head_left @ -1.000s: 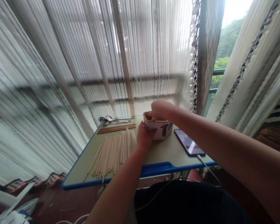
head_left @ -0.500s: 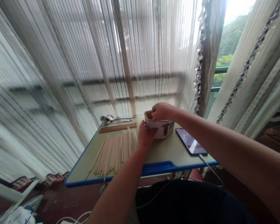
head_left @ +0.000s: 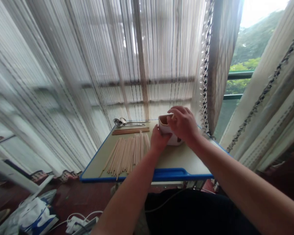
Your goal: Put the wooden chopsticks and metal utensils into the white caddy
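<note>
A white utensil holder (head_left: 175, 141) with a brown inside and a brown mark on its front stands on the table. My left hand (head_left: 159, 138) is wrapped round its left side, thumb near the rim. Over the right part of the opening is my right hand (head_left: 183, 123), fingers curled at the rim. Something small and pale shows between those fingers, too little to name. Left of the holder, many light wooden chopsticks (head_left: 123, 155) lie side by side. Behind them rests a row of darker brown chopsticks (head_left: 130, 131).
A slotted metal spoon (head_left: 118, 122) and another metal spoon (head_left: 122, 120) lie at the table's back left. The table (head_left: 170, 163) has a blue edge. Striped curtains (head_left: 107, 58) hang close behind it. A power strip (head_left: 75, 225) and cables lie on the floor.
My right hand has drawn back from inside the holder to its right rim. The view has shifted, and my right forearm now covers the phone's place. My left hand keeps its hold.
</note>
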The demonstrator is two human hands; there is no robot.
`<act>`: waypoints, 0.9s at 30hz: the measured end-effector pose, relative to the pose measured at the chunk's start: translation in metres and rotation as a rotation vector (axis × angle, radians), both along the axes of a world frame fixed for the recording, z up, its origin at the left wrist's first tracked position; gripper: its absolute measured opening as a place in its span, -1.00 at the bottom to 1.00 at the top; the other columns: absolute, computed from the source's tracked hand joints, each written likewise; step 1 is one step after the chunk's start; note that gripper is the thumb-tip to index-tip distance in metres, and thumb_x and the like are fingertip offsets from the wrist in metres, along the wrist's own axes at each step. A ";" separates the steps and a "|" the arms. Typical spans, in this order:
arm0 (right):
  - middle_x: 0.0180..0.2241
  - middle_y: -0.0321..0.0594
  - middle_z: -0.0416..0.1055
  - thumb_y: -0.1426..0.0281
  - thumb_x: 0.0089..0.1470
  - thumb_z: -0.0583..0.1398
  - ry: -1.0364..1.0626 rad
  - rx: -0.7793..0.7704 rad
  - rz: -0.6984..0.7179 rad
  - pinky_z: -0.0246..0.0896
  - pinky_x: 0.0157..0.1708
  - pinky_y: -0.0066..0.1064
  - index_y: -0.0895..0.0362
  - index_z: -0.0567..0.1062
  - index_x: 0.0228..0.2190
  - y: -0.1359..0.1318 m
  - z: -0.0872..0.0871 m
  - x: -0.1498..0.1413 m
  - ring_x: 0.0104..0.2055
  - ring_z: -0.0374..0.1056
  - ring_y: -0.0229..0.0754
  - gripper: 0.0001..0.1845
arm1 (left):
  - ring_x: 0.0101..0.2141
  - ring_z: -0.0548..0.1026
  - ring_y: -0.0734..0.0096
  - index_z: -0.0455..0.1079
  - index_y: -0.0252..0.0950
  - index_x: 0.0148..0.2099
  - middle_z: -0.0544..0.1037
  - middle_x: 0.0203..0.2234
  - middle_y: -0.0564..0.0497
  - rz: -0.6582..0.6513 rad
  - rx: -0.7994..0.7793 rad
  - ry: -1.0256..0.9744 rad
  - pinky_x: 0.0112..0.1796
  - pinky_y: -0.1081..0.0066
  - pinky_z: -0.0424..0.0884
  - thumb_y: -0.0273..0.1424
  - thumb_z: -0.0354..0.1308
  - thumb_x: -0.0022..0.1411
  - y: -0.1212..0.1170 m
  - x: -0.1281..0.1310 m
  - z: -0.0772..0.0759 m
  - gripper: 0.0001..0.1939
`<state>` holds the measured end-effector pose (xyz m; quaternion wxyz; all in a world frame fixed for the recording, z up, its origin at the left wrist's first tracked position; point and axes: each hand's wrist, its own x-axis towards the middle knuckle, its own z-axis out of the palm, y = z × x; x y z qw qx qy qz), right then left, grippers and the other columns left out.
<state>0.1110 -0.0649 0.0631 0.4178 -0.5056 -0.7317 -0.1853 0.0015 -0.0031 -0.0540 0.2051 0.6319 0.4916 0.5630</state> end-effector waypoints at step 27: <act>-0.41 -0.16 0.48 0.21 0.06 0.03 0.079 -0.594 -0.042 0.08 -0.39 -0.34 0.05 0.37 -0.22 -0.002 -0.125 -0.006 -0.33 0.39 -0.06 -0.72 | -0.04 0.33 0.01 0.37 -0.38 -0.12 0.42 -0.17 -0.30 0.783 -0.158 0.519 -0.06 0.10 0.25 -0.41 0.03 0.14 -0.079 -0.159 0.034 -0.74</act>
